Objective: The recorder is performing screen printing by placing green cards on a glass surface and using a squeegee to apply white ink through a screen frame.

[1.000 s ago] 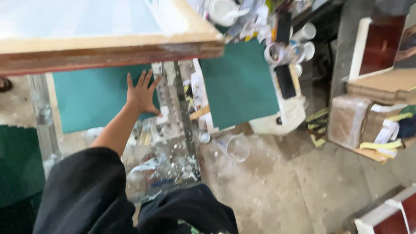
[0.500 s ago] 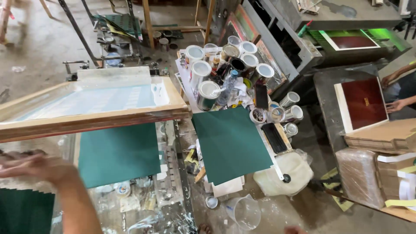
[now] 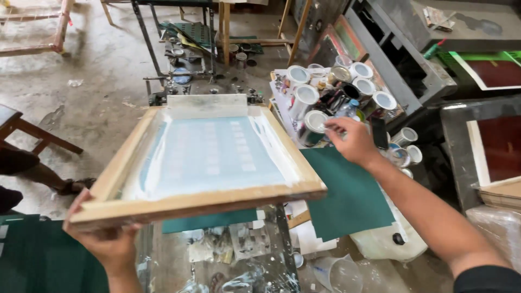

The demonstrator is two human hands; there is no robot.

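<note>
A wooden-framed printing screen (image 3: 209,157) with pale blue mesh is tilted up over the work table. My left hand (image 3: 106,239) grips its near left corner from below. My right hand (image 3: 350,141) reaches out to the right, fingers pinched near a cluster of white paint cans (image 3: 325,103), touching one can's rim. A dark green sheet (image 3: 347,198) lies under that forearm. Another green sheet (image 3: 209,221) lies beneath the screen, mostly hidden by the frame.
A clear plastic cup (image 3: 339,274) and a white jug (image 3: 391,244) sit near the front. Wooden-framed screens (image 3: 488,146) lean at the right. A wooden stool (image 3: 27,133) stands at the left, and a metal stand (image 3: 184,49) lies beyond on the concrete floor.
The view swung up from the table. My left hand left the green sheet and now lifts the screen's near corner. My right hand came into view, reaching to the paint cans.
</note>
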